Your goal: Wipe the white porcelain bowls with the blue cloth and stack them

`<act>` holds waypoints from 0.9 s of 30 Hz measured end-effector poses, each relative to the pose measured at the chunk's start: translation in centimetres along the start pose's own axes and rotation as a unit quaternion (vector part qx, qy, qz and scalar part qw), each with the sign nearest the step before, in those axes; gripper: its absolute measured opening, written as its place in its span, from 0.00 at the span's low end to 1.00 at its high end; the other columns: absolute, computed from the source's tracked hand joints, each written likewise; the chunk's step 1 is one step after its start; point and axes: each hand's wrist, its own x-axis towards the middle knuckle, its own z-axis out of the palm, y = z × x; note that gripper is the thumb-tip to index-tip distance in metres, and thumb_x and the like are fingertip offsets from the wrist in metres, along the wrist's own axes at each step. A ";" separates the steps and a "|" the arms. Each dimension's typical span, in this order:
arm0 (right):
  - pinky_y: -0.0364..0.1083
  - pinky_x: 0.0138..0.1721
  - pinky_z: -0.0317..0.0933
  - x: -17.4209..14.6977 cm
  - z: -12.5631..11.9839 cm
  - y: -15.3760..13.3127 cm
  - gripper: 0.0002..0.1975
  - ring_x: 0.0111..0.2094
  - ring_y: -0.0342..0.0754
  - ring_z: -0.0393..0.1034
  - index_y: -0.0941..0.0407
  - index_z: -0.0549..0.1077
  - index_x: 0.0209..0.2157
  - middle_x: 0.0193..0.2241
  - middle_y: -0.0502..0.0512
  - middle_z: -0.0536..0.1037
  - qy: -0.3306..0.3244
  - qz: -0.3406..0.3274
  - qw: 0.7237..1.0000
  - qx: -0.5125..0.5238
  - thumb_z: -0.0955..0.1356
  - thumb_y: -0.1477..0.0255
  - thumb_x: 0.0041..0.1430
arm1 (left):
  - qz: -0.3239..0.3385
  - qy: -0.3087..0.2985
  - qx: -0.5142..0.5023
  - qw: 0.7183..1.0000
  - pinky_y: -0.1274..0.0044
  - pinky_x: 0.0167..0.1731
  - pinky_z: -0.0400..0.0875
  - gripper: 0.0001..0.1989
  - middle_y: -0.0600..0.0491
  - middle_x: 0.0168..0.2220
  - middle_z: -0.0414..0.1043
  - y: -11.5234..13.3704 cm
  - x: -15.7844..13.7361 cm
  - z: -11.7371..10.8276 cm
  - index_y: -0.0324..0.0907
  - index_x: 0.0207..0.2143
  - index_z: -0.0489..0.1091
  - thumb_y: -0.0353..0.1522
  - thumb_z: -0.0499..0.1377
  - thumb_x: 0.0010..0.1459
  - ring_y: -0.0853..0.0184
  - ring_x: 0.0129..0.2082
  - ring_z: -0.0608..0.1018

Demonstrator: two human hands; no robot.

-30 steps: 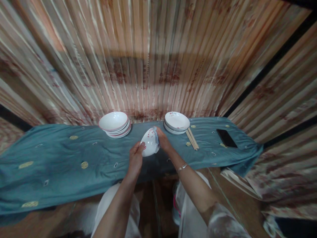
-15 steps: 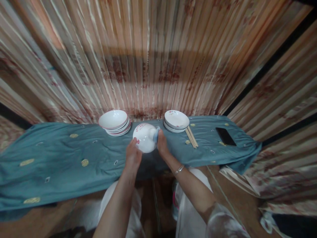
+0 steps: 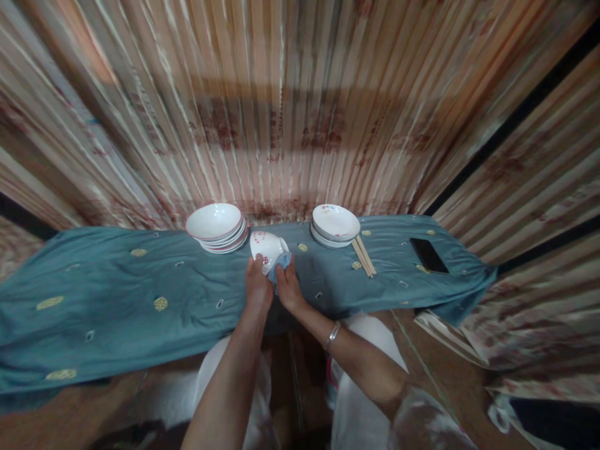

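Observation:
A white bowl [image 3: 263, 244] with red markings is tilted on its side above the cloth-covered table, between my two hands. My left hand [image 3: 258, 284] grips its near left edge, thumb on the outside. A blue cloth [image 3: 280, 262] is bunched in my right hand [image 3: 288, 282], which presses it on the bowl's near right side. Part of the bowl is hidden behind the cloth and fingers. Beyond my hands, a stack of white bowls [image 3: 215, 224] with red rims stands to the left, and a stack of white plates [image 3: 336, 222] with a floral pattern to the right.
Pale wooden chopsticks [image 3: 364, 256] lie beside the plates. A black phone [image 3: 428, 255] rests farther right on the teal tablecloth [image 3: 117, 281]. Pleated curtains [image 3: 290, 125] hang close behind the table. A dark item [image 3: 557, 422] is at the lower right.
My right hand has moved with the blue cloth from the bowl's right end to its near side, closer to my left hand. The bowl has turned in my grip.

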 end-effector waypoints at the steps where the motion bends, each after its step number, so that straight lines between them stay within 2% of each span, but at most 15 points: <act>1: 0.57 0.62 0.54 -0.1 0.0 -0.1 0.31 0.64 0.56 0.57 0.64 0.59 0.61 0.59 0.69 0.68 -0.004 -0.004 1.000 0.002 0.59 0.58 0.63 | 0.011 -0.002 0.019 1.000 0.76 0.35 0.69 0.18 0.55 0.30 0.74 0.0 -0.1 0.0 0.41 0.32 0.68 0.44 0.65 0.45 0.69 0.28 0.76; 4: 0.58 0.61 0.55 -0.6 0.0 -0.3 0.30 0.64 0.55 0.57 0.61 0.58 0.62 0.59 0.66 0.67 -0.024 -0.011 1.000 0.001 0.61 0.61 0.62 | 0.033 0.003 0.092 0.995 0.77 0.31 0.67 0.19 0.55 0.29 0.72 0.1 -0.2 0.0 0.41 0.32 0.68 0.46 0.64 0.45 0.70 0.28 0.74; 7: 0.58 0.63 0.53 -1.1 -0.3 -0.5 0.32 0.65 0.55 0.54 0.62 0.55 0.64 0.62 0.66 0.63 -0.049 -0.010 0.999 -0.005 0.61 0.62 0.62 | 0.046 0.013 0.145 0.988 0.77 0.29 0.66 0.18 0.57 0.26 0.70 0.2 -0.1 -0.1 0.42 0.29 0.67 0.46 0.64 0.47 0.70 0.26 0.72; 12: 0.60 0.65 0.49 -1.6 -0.8 -0.9 0.32 0.67 0.57 0.49 0.63 0.52 0.66 0.66 0.66 0.57 -0.073 -0.044 0.996 -0.029 0.60 0.65 0.63 | 0.077 0.002 0.196 0.978 0.76 0.30 0.66 0.13 0.55 0.27 0.71 0.2 0.1 0.0 0.43 0.29 0.68 0.43 0.62 0.51 0.67 0.28 0.72; 18: 0.59 0.66 0.46 -2.2 -2.0 -1.7 0.32 0.69 0.53 0.42 0.61 0.47 0.67 0.68 0.64 0.52 -0.106 -0.119 0.984 -0.075 0.58 0.71 0.64 | 0.080 -0.007 0.177 0.981 0.76 0.32 0.67 0.08 0.54 0.29 0.72 0.2 0.2 0.4 0.43 0.30 0.69 0.38 0.60 0.55 0.68 0.28 0.73; 22: 0.59 0.68 0.43 -2.3 -2.9 -2.7 0.33 0.70 0.53 0.37 0.65 0.45 0.68 0.69 0.66 0.46 -0.131 -0.186 0.966 -0.124 0.57 0.75 0.62 | 0.082 -0.004 0.180 0.980 0.76 0.37 0.68 0.04 0.54 0.30 0.72 0.1 0.4 0.4 0.42 0.30 0.70 0.32 0.57 0.58 0.69 0.30 0.74; 27: 0.61 0.68 0.39 -0.7 -3.6 -3.6 0.31 0.70 0.54 0.35 0.65 0.46 0.67 0.68 0.67 0.49 -0.109 -0.252 0.943 -0.191 0.56 0.72 0.65 | 0.068 -0.009 0.154 0.986 0.76 0.35 0.67 0.09 0.54 0.29 0.73 -0.2 0.1 0.2 0.42 0.29 0.70 0.39 0.62 0.53 0.68 0.30 0.73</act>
